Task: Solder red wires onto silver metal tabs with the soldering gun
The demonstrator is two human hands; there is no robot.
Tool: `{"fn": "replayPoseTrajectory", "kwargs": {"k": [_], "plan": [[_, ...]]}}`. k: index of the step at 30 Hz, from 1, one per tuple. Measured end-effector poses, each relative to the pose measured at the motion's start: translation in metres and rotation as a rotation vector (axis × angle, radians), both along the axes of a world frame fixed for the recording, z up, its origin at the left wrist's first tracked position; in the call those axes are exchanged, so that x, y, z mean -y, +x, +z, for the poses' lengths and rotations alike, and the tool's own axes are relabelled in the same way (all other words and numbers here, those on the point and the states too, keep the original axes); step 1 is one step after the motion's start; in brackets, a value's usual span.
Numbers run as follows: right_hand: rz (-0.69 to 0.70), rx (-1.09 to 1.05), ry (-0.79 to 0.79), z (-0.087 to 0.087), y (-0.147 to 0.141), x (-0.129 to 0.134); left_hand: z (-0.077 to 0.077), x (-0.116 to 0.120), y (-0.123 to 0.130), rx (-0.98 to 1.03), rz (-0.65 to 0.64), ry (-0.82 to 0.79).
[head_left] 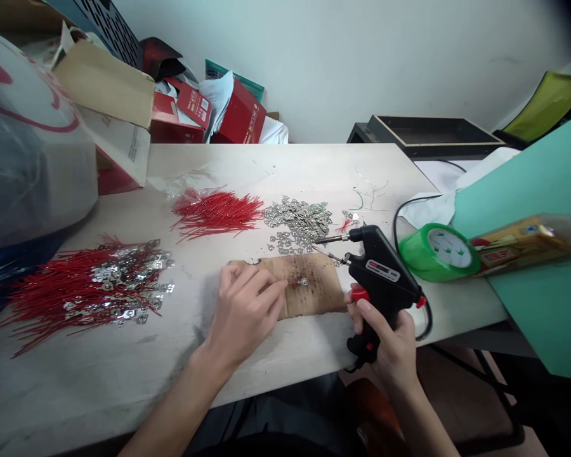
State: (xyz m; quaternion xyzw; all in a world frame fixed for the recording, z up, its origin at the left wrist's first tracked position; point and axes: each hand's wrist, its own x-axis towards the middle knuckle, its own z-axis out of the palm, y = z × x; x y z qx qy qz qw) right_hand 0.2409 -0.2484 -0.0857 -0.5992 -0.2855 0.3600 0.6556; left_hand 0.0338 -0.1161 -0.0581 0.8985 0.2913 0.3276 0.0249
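My left hand [247, 308] rests on a scorched piece of cardboard [323, 298], its fingers pinching a short red wire [294, 282]. At that wire's far end lies a small metal terminal [304, 282] on the cardboard. Wrapped around the grip of a black soldering gun [380, 273] is my right hand [390, 343], with a finger at the red trigger [360, 294]. The gun's tip [324, 240] points left, above the cardboard's back edge and apart from the wire. Behind the cardboard is a pile of loose metal terminals [299, 219].
Red wires [219, 212] lie in a bundle at the back. Wires with terminals attached [118, 279] are heaped at left. A green tape roll [438, 251] and the gun's black cable [396, 219] are at right. A plastic bag [33, 146] and red boxes [240, 114] stand behind.
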Motion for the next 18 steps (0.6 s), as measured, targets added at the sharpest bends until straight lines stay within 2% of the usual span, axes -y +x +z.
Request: {"fn": "replayPoseTrajectory", "kwargs": {"k": [5,10,14,18], "plan": [[-0.012,-0.006,-0.004,-0.001,-0.001,0.001,0.004,0.001,0.004,0.052,-0.043,-0.024],[-0.015,-0.009,-0.002,-0.003,0.000,0.000,0.008,0.008,0.020,0.014,-0.168,-0.037],[-0.019,-0.011,0.007,-0.004,0.000,0.000,0.004,0.011,0.026,-0.032,-0.247,-0.002],[-0.018,-0.015,0.019,-0.004,0.000,0.000,-0.001,0.010,0.021,-0.050,-0.240,0.026]]}}
